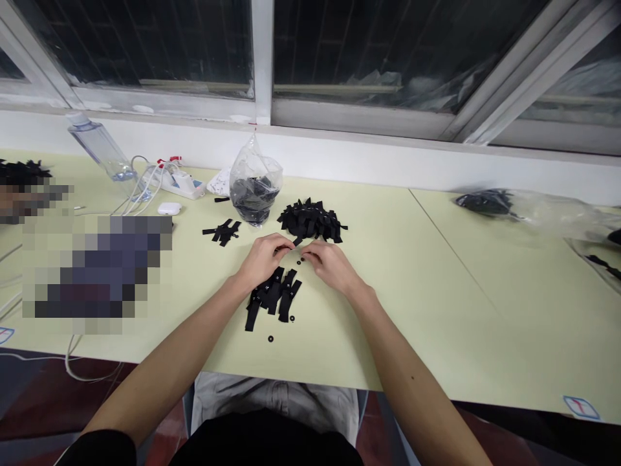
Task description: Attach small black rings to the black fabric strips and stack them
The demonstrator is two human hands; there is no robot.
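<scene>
My left hand (264,257) and my right hand (328,264) meet over the pale green table (436,291), fingers pinched together. Between their fingertips they hold one small black strip (297,241). Just below the hands lies a loose heap of black strips (272,294) with white marks. A bigger pile of black strips (310,220) sits right behind the hands. Small black rings (292,318) lie scattered by the near heap.
A clear plastic bag (253,188) of dark pieces stands behind the hands, with a few black strips (223,231) to its left. Further left are a water bottle (104,152), a white power strip (182,183) with cables and a small white case (169,208). More bagged black pieces (490,202) lie at far right.
</scene>
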